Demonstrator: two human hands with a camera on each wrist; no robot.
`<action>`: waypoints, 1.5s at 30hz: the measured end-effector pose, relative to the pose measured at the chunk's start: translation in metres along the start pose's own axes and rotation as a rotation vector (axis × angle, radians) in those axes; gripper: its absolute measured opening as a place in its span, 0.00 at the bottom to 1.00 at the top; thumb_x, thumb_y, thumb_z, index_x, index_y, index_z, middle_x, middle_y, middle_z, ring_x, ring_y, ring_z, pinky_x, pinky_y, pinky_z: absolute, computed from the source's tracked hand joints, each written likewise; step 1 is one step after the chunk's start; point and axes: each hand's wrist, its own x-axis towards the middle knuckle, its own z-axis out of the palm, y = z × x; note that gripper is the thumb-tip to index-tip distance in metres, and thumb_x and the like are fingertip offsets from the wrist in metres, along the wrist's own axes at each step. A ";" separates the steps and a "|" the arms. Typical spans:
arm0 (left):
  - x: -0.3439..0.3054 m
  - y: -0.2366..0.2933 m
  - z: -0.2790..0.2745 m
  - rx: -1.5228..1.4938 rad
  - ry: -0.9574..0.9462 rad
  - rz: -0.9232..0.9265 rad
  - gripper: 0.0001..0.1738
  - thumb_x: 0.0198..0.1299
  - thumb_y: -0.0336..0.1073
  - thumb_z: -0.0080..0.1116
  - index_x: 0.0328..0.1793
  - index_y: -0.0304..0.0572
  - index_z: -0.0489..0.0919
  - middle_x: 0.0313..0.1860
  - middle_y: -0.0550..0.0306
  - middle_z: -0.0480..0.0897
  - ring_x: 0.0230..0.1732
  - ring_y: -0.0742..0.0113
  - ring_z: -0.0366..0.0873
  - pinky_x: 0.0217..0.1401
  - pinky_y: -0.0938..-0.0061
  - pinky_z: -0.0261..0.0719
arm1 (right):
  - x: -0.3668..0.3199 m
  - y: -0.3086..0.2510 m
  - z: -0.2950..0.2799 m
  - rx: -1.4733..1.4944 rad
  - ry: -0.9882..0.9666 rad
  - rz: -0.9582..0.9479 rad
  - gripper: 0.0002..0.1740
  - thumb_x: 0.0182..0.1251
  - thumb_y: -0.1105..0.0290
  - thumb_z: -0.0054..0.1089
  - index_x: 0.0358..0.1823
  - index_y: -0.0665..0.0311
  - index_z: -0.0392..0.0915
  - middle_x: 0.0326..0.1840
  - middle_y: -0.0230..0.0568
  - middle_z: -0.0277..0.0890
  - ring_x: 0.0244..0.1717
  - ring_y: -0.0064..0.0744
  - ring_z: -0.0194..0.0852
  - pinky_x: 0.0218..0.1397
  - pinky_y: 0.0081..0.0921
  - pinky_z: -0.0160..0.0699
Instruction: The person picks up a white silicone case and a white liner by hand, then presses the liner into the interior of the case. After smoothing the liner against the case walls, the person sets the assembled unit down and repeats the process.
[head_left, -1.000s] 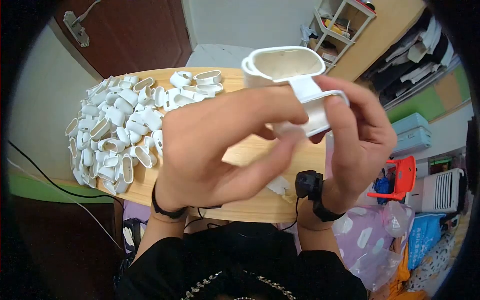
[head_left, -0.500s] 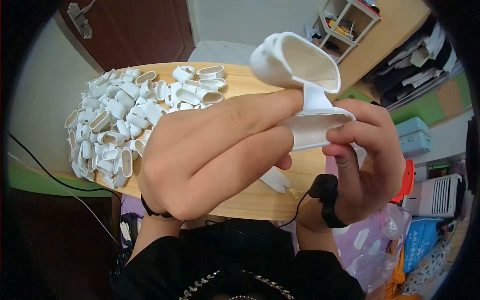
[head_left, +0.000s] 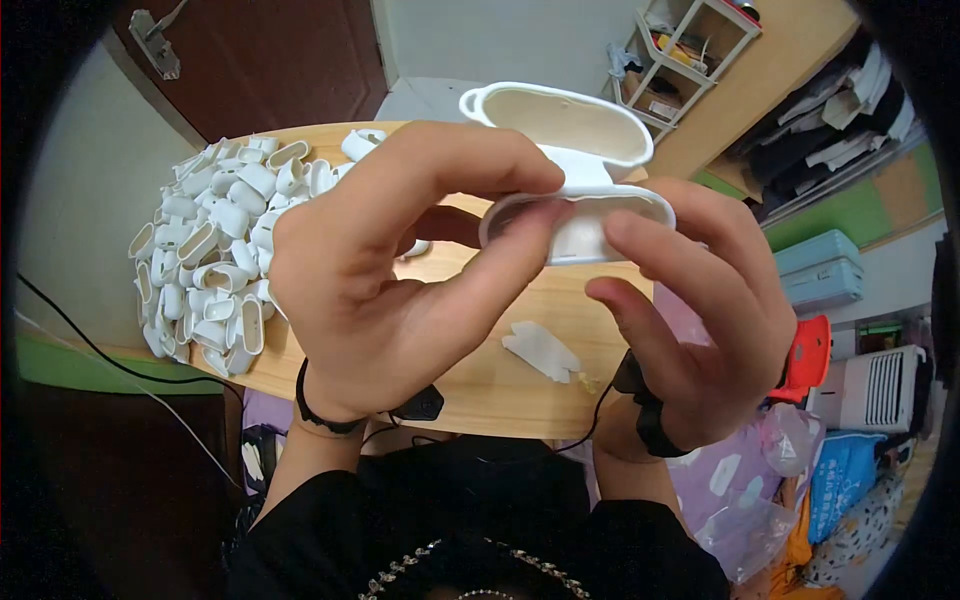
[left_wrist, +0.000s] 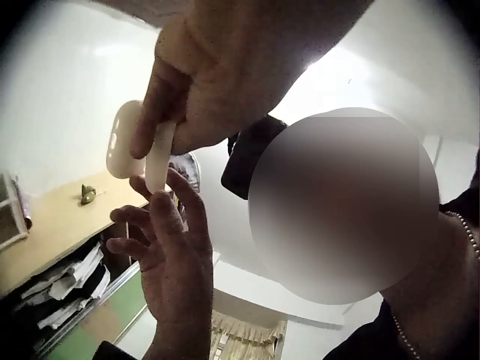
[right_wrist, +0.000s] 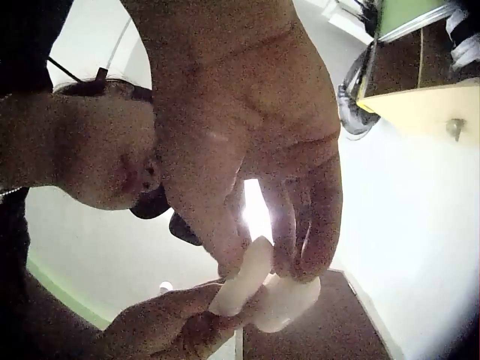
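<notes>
A white case [head_left: 590, 240], its two hollow halves joined by a short strap, is held up in front of the chest with both openings facing the head camera. My left hand [head_left: 385, 275] pinches the lower half at its left, thumb inside the rim and index finger by the strap. Around its right end curl fingers of my right hand [head_left: 715, 310], one fingertip inside the opening, the thumb apart below. The left wrist view shows the case [left_wrist: 124, 142] between both hands; in the right wrist view its halves [right_wrist: 289, 304] are partly covered by fingers.
Many white cases [head_left: 215, 225] lie heaped on the left of the wooden table [head_left: 480, 400]. A torn white piece [head_left: 541, 350] lies near its front edge. Beyond are a door [head_left: 260, 60], a shelf rack [head_left: 685, 55] and a red stool [head_left: 805, 360] at the right.
The left hand has turned, bringing its thumb into view inside the lower half. The case has shifted left and its upper half stands more level. The right thumb has come away from it.
</notes>
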 end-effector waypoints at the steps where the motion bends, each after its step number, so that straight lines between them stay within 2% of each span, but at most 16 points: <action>1: 0.000 0.000 0.000 -0.012 0.005 -0.023 0.15 0.49 0.15 0.64 0.44 0.32 0.77 0.39 0.54 0.83 0.41 0.70 0.82 0.39 0.81 0.81 | -0.002 0.003 0.005 -0.037 0.025 -0.009 0.16 0.43 0.82 0.71 0.37 0.69 0.81 0.39 0.49 0.80 0.37 0.34 0.78 0.36 0.22 0.75; 6: 0.001 0.005 0.000 -0.093 0.038 -0.149 0.14 0.49 0.15 0.63 0.42 0.32 0.78 0.38 0.57 0.82 0.41 0.71 0.81 0.40 0.81 0.80 | 0.001 0.010 0.004 -0.136 0.027 -0.088 0.14 0.42 0.81 0.71 0.35 0.69 0.82 0.36 0.46 0.81 0.37 0.34 0.79 0.36 0.23 0.74; 10: 0.005 0.003 -0.010 0.046 -0.134 0.024 0.12 0.45 0.17 0.67 0.38 0.32 0.80 0.38 0.53 0.83 0.39 0.69 0.81 0.38 0.80 0.79 | -0.001 0.007 0.002 -0.081 0.038 -0.039 0.13 0.41 0.81 0.71 0.33 0.70 0.81 0.34 0.47 0.80 0.34 0.34 0.78 0.37 0.24 0.74; 14: 0.012 0.003 -0.022 0.183 -0.287 0.248 0.16 0.38 0.24 0.75 0.36 0.31 0.82 0.40 0.45 0.84 0.37 0.63 0.82 0.35 0.78 0.78 | -0.001 0.008 -0.002 -0.039 0.051 -0.048 0.12 0.42 0.82 0.70 0.33 0.70 0.81 0.34 0.48 0.79 0.33 0.34 0.78 0.35 0.22 0.75; 17: 0.010 0.001 -0.024 0.255 -0.294 0.342 0.19 0.35 0.30 0.77 0.36 0.31 0.83 0.41 0.41 0.84 0.35 0.59 0.83 0.34 0.76 0.79 | -0.002 0.006 -0.002 0.034 0.030 -0.056 0.11 0.44 0.82 0.68 0.33 0.70 0.82 0.36 0.50 0.78 0.34 0.33 0.78 0.33 0.20 0.76; 21: 0.011 -0.001 -0.026 0.274 -0.265 0.438 0.17 0.36 0.31 0.77 0.33 0.32 0.83 0.42 0.38 0.84 0.35 0.58 0.84 0.33 0.74 0.80 | -0.004 0.012 0.000 0.133 0.009 -0.079 0.10 0.47 0.82 0.67 0.34 0.70 0.81 0.38 0.51 0.75 0.34 0.33 0.78 0.31 0.20 0.77; 24: 0.010 0.000 -0.028 0.253 -0.284 0.410 0.18 0.36 0.32 0.77 0.33 0.33 0.82 0.42 0.38 0.84 0.36 0.58 0.84 0.34 0.74 0.81 | -0.004 0.008 0.001 0.190 0.013 -0.045 0.10 0.48 0.82 0.67 0.34 0.71 0.80 0.38 0.52 0.75 0.33 0.31 0.78 0.30 0.19 0.77; 27: 0.009 0.004 -0.029 0.176 -0.321 0.284 0.18 0.36 0.32 0.77 0.33 0.33 0.82 0.40 0.38 0.84 0.36 0.57 0.85 0.35 0.73 0.81 | -0.005 0.006 0.004 0.240 0.068 -0.005 0.10 0.48 0.82 0.67 0.33 0.70 0.80 0.38 0.52 0.75 0.32 0.30 0.77 0.30 0.18 0.76; 29: 0.012 0.005 -0.032 0.152 -0.388 0.282 0.18 0.36 0.32 0.77 0.32 0.33 0.81 0.40 0.37 0.84 0.36 0.56 0.85 0.35 0.73 0.81 | -0.005 0.007 0.003 0.264 0.069 -0.011 0.09 0.48 0.82 0.67 0.33 0.70 0.80 0.38 0.52 0.76 0.32 0.29 0.76 0.30 0.17 0.75; 32: 0.018 -0.002 -0.040 0.184 -0.469 0.387 0.19 0.36 0.34 0.78 0.32 0.32 0.81 0.40 0.38 0.84 0.35 0.56 0.85 0.34 0.74 0.81 | -0.004 0.010 0.001 0.262 0.037 -0.039 0.09 0.49 0.81 0.68 0.33 0.70 0.80 0.38 0.53 0.76 0.31 0.29 0.76 0.30 0.16 0.73; 36: 0.011 -0.004 -0.040 0.211 -0.423 0.393 0.23 0.37 0.37 0.79 0.36 0.32 0.80 0.41 0.40 0.84 0.36 0.56 0.85 0.36 0.75 0.81 | -0.003 0.010 -0.001 0.263 0.010 -0.039 0.08 0.50 0.80 0.68 0.33 0.70 0.80 0.37 0.53 0.76 0.31 0.29 0.75 0.31 0.16 0.73; 39: 0.005 0.002 -0.030 -0.036 -0.279 0.191 0.27 0.36 0.38 0.79 0.41 0.32 0.80 0.40 0.46 0.84 0.38 0.60 0.84 0.38 0.77 0.82 | -0.004 0.010 -0.001 0.290 0.012 -0.044 0.08 0.50 0.79 0.68 0.33 0.70 0.80 0.37 0.53 0.77 0.31 0.28 0.75 0.31 0.15 0.73; 42: 0.004 0.007 -0.020 -0.167 -0.139 -0.032 0.27 0.37 0.30 0.79 0.45 0.33 0.78 0.38 0.53 0.84 0.40 0.68 0.83 0.39 0.78 0.82 | -0.003 0.011 -0.002 0.255 -0.033 -0.076 0.12 0.51 0.78 0.68 0.38 0.72 0.80 0.38 0.55 0.77 0.33 0.30 0.77 0.33 0.15 0.74; 43: 0.004 0.007 -0.018 -0.105 -0.118 -0.054 0.25 0.39 0.27 0.78 0.45 0.33 0.78 0.38 0.53 0.83 0.41 0.68 0.83 0.39 0.78 0.82 | 0.002 0.016 -0.004 0.214 -0.070 -0.138 0.15 0.51 0.78 0.68 0.42 0.73 0.79 0.39 0.56 0.77 0.34 0.30 0.78 0.34 0.15 0.75; 45: 0.002 0.003 -0.013 -0.026 -0.062 -0.021 0.21 0.42 0.21 0.73 0.44 0.33 0.79 0.39 0.53 0.83 0.41 0.69 0.83 0.40 0.78 0.82 | 0.002 0.013 0.001 0.336 0.012 -0.072 0.22 0.53 0.78 0.68 0.51 0.74 0.75 0.40 0.56 0.78 0.36 0.32 0.79 0.37 0.17 0.78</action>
